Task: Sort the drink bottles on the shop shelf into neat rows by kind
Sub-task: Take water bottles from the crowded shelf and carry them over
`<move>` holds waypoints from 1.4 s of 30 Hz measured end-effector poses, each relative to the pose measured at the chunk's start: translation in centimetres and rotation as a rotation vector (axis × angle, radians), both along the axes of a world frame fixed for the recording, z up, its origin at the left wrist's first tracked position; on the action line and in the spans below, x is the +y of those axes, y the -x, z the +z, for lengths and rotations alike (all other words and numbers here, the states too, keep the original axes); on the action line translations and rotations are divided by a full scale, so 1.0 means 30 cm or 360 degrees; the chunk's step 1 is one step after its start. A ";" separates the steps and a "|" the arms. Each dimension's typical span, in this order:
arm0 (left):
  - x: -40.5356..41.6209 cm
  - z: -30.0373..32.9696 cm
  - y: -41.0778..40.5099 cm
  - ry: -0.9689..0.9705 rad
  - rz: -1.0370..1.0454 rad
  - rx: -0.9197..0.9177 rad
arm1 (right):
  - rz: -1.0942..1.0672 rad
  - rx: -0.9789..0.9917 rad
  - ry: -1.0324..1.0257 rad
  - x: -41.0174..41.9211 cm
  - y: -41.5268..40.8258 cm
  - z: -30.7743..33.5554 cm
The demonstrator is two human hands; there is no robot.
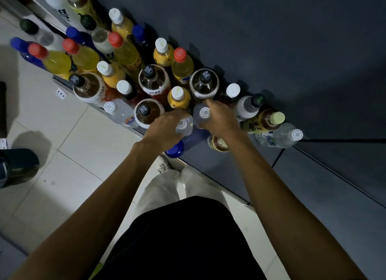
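Standing on dark grey shelf point(313, 185) over pale tiles point(62, 137) — mixed bottles; left hand point(165, 127), right hand point(219, 116) each grip clear bottles point(184, 127).

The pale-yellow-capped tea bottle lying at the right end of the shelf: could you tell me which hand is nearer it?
Right. The right hand grips a clear bottle just beside the tea bottle; the left hand is farther away.

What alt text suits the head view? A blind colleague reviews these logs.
Seen from above, a person's left hand and right hand each grip a clear bottle at the front of a dark shelf. Behind them stand mixed bottles: yellow drinks with red caps, white-capped orange ones, black-capped tea bottles.
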State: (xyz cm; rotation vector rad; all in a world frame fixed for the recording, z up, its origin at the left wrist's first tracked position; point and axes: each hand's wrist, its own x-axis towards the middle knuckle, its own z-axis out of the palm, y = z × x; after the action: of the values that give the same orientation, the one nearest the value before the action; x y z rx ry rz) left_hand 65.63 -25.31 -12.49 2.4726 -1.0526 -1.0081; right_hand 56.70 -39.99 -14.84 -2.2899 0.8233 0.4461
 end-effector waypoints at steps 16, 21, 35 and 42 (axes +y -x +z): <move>-0.018 0.071 -0.017 0.0135 -0.0111 -0.0202 | -0.0192 -0.0220 -0.0023 -0.017 0.053 0.098; -0.020 0.162 -0.054 0.0288 -0.0153 -0.0445 | -0.0370 -0.0453 -0.0104 -0.001 0.090 0.187; 0.169 0.435 -0.106 0.1568 0.0235 0.0491 | -0.0954 -0.1525 0.0122 0.260 0.091 0.536; 0.281 0.440 0.010 0.1596 0.0774 0.1148 | -0.1343 -0.1720 0.0068 0.526 0.203 0.539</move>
State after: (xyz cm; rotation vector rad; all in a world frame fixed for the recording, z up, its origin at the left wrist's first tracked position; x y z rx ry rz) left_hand 65.35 -16.90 0.72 1.2787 -0.4678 -0.8014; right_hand 50.61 -24.21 1.35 -1.5895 1.0437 -1.0796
